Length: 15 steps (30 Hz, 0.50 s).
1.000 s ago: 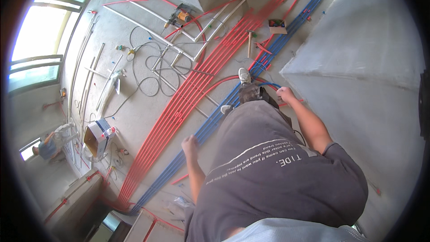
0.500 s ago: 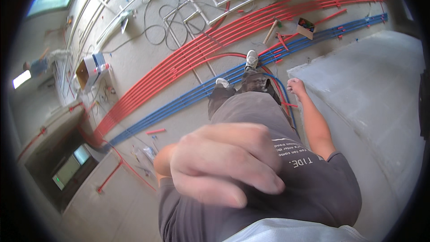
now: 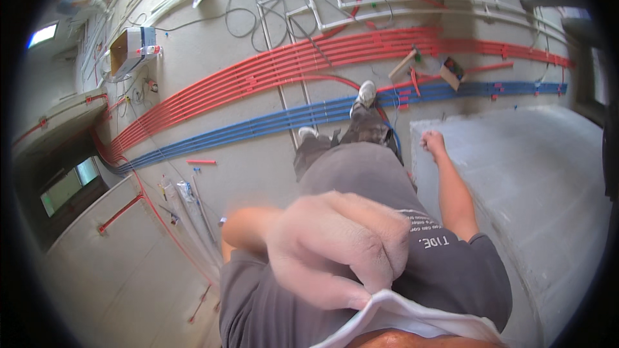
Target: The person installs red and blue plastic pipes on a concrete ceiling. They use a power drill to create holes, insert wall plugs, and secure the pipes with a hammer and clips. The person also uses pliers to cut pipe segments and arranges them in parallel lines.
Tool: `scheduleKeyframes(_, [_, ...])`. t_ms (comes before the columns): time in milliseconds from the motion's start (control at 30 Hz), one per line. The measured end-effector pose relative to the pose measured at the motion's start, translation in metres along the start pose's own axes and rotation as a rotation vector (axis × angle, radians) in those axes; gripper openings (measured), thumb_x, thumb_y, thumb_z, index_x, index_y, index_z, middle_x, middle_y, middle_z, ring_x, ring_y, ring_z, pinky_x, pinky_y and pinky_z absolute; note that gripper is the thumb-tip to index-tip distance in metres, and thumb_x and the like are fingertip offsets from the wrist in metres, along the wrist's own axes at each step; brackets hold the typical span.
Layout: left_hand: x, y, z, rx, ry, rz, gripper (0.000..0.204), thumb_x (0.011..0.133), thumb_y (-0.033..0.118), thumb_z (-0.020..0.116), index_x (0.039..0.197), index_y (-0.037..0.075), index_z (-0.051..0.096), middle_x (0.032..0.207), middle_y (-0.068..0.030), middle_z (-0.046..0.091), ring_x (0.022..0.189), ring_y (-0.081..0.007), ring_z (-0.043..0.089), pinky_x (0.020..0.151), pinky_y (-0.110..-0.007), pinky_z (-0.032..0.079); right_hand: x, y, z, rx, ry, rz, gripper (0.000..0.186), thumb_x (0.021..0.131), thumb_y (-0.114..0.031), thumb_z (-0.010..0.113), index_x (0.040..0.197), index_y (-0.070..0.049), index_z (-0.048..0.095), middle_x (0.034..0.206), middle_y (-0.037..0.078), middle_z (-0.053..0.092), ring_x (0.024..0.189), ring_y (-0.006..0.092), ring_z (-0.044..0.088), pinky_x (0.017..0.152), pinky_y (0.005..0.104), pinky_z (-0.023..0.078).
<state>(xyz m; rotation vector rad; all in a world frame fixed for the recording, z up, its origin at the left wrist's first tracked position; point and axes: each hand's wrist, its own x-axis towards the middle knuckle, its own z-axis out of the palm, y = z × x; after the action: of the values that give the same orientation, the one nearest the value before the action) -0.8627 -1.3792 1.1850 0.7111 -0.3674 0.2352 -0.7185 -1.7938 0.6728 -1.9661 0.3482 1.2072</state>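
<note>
My left hand [image 3: 338, 245] is large and close in front of my chest, its fingers bent and dusty. Thumb and fingertips pinch the upper edge of a white cloth [image 3: 412, 312] at the bottom of the view, pulling it into a peak. Skin shows under the raised cloth. Behind the hand is my dark grey T-shirt [image 3: 361, 167]. My right hand [image 3: 434, 144] hangs at my right side with curled fingers, near the edge of a pale raised slab [image 3: 535, 167]. Nothing shows in it.
Red pipes [image 3: 258, 80] and blue pipes [image 3: 258, 125] run across the concrete floor by my feet. A hammer [image 3: 403, 64] and a small open box [image 3: 452, 74] lie ahead. Grey cable [image 3: 258, 19], white pipes [image 3: 316, 13] and a carton [image 3: 126, 51] are farther off.
My left hand has come down to the cloth and pinched its edge, lifting it. The view has turned, so the pipes lie flatter across it. My right hand still hangs curled.
</note>
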Motion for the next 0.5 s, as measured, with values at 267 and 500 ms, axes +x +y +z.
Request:
scheduleKeyframes(267, [-0.134,0.063,0.021,0.080,-0.171,0.046,0.020,0.101,0.014,0.067,0.093,-0.003,0.070,0.085,-0.0139,0.066,0.073,-0.0331,0.062,0.065,-0.044,0.044,-0.024,-0.035,0.084,-0.156,-0.014,-0.014,0.011,0.095,-0.013,0.064,0.100,-0.003,0.067,0.081,0.005,0.068,0.065,0.0143,0.066,0.052,0.0299,0.048])
scheduleKeyframes(500, [-0.277,0.148,0.038,0.163,-0.051,0.399,0.032,0.105,0.023,0.062,0.086,-0.002,0.067,0.084,-0.0161,0.064,0.069,-0.0348,0.060,0.063,-0.046,0.042,-0.063,-0.068,0.193,-0.320,-0.138,-0.051,0.016,0.101,-0.018,0.066,0.113,-0.007,0.065,0.093,0.006,0.070,0.069,0.0168,0.068,0.056,0.0296,0.051])
